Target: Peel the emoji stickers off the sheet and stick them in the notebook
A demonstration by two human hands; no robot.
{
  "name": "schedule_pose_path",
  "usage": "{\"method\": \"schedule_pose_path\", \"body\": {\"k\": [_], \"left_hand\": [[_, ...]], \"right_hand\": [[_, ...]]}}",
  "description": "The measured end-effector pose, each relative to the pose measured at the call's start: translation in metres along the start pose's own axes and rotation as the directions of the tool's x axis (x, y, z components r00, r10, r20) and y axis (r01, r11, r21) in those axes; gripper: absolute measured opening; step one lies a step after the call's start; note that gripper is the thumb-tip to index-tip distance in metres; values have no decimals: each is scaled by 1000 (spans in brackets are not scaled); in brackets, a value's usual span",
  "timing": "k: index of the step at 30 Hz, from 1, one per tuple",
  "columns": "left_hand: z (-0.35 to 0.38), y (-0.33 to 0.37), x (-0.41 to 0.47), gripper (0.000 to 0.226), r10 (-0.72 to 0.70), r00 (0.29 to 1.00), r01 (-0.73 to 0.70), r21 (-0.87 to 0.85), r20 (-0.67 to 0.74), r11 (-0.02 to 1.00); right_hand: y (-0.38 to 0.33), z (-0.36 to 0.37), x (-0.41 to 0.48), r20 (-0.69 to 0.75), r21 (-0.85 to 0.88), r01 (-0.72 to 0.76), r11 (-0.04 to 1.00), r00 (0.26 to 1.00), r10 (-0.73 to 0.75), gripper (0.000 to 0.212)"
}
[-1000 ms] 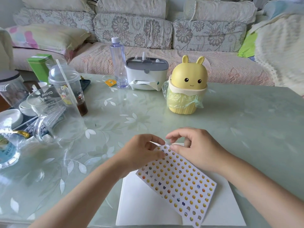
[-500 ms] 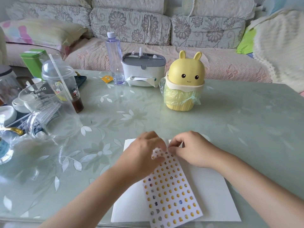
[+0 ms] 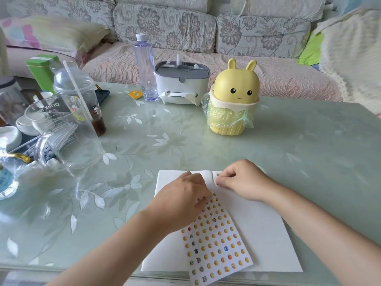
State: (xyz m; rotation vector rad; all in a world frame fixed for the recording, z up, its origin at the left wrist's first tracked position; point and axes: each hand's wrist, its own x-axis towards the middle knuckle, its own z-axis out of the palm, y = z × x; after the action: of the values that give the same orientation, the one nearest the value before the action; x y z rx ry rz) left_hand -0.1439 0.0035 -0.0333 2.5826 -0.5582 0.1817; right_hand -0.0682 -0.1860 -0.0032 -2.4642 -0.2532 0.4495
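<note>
An open white notebook (image 3: 259, 234) lies on the table in front of me. The emoji sticker sheet (image 3: 214, 242) rests across its spine and hangs over its near edge. My left hand (image 3: 181, 201) grips the sheet's top end with curled fingers and holds it on the left page. My right hand (image 3: 241, 180) is at the top of the right page beside the spine, pinching a small emoji sticker (image 3: 218, 184) against the paper. Another small sticker (image 3: 218, 174) shows just above its fingertips.
A yellow bunny bin (image 3: 234, 100) with a green bag stands behind the notebook. A tissue box (image 3: 181, 85) and a water bottle (image 3: 145, 67) are further back. A glass jug (image 3: 61, 133), a lidded cup with a straw (image 3: 82, 100) and dishes crowd the left. A sofa lies beyond the table.
My right hand has left the sheet's top corner and moved up to the right page. My left hand has brought the sheet down flat onto the notebook.
</note>
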Motion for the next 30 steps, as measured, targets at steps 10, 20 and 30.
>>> {"method": "schedule_pose_path", "body": {"k": [10, 20, 30], "left_hand": [[-16, 24, 26, 12, -536, 844, 467, -497, 4, 732], [-13, 35, 38, 21, -638, 761, 549, -641, 117, 537], [-10, 39, 47, 20, -632, 769, 508, -691, 94, 515]], "right_hand": [[-9, -27, -16, 119, 419, 20, 908, 990, -76, 25], [-3, -32, -21, 33, 311, 98, 945, 993, -114, 26], [3, -30, -20, -44, 325, 132, 936, 991, -124, 22]]}}
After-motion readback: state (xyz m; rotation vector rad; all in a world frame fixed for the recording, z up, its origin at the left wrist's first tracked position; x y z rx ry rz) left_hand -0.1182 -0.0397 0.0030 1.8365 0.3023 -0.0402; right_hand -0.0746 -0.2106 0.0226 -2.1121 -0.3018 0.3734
